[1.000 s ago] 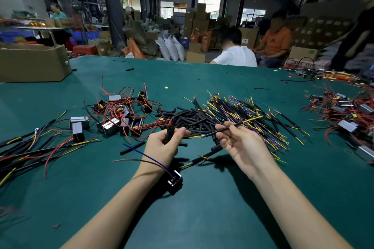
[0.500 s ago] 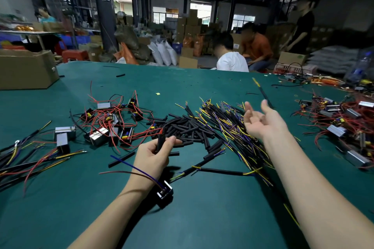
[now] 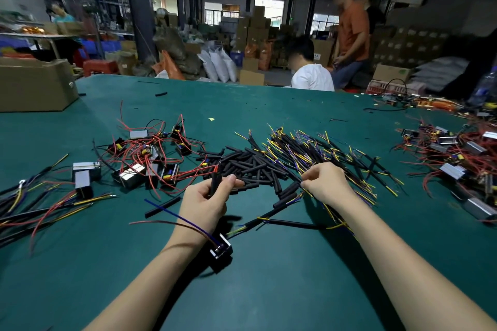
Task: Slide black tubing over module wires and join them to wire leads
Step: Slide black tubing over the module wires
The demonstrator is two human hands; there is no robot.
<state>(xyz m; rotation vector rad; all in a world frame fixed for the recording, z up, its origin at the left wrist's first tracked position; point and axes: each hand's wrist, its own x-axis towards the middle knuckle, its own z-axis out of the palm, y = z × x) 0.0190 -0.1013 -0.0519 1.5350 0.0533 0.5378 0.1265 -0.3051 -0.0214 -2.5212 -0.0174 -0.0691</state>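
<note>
- Left hand point(image 3: 208, 203), low centre of the frame, has its grip curled round one piece of black tubing point(image 3: 215, 181) held upright, a red wire tip showing at the top.
- Below that wrist sits one small module point(image 3: 222, 250) on the green worktop point(image 3: 269, 290), its blue and red wires arching leftward over the forearm.
- Right hand point(image 3: 326, 183), right of centre, pinches into the heap of wire leads point(image 3: 317, 152), fingertips closed on thin black-sleeved strands at the heap's near edge.
- Loose tubing pieces point(image 3: 250, 166) lie piled between the two hands; too many to count.
- Left of centre a tangle of modules with red wires point(image 3: 150, 156); a second such tangle point(image 3: 462, 158) at the right edge.
- One cardboard box point(image 3: 35, 86) stands at the upper left.
- Bare green surface spreads across the lower frame beside both forearms and again beyond the piles.
- No writing is legible.
</note>
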